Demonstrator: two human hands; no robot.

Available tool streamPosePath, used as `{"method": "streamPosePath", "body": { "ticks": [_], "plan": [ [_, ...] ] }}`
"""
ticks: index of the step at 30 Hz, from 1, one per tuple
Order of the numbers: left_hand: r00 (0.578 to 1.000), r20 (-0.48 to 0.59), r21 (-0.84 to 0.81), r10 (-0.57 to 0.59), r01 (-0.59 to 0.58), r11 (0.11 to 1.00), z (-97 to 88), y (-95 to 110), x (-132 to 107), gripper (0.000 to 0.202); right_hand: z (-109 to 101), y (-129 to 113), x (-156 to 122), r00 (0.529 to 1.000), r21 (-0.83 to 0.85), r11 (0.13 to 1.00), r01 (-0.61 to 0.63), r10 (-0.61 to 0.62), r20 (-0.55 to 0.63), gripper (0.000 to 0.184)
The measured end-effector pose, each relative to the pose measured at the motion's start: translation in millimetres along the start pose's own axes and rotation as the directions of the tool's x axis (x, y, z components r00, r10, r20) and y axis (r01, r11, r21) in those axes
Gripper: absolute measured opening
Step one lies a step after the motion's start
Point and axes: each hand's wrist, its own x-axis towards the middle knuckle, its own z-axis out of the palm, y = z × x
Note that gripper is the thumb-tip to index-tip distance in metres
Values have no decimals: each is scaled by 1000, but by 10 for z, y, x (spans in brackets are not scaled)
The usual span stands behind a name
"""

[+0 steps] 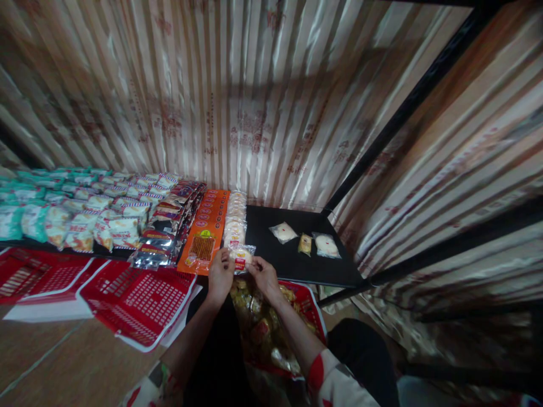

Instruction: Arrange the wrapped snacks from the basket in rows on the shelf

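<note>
both forearms reach forward side by side, left hand and right hand each pinching an end of a clear snack packet sitting between them, just above the fingertips, at the black shelf edge

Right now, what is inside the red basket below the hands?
The red basket holds clear-wrapped yellow and reddish snack packets; the right forearm hides some, and they hide its floor. Above, the left hand and right hand hold a bun packet.
</note>
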Motion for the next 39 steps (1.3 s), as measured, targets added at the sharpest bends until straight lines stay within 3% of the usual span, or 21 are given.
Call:
{"method": "streamPosePath", "body": {
  "ticks": [7, 14, 25, 34, 39],
  "plan": [
    [1000, -7, 10, 29, -29, 1000, 3, -86, 32, 27, 97, 16, 180, 1000, -71, 997, -15, 14, -14, 25],
    [976, -33, 323, 213, -192, 927, -9, -130, -24, 24, 145, -21, 272, 999, -178, 983, -47, 44, -20, 22],
    [963, 61, 522, 263, -255, 814, 47, -237, -33, 34, 203, -146, 361, 993, -313, 943, -113, 102, -51, 14],
    [953, 89, 596, 290, -284, 751, 51, -280, 9, 36, 229, -119, 376, 990, -262, 955, -138, 125, -66, 15],
    [944, 87, 616, 318, -302, 727, 38, -256, -40, 32, 203, 38, 265, 988, -67, 996, -62, 51, -149, 25]
  ]
}}
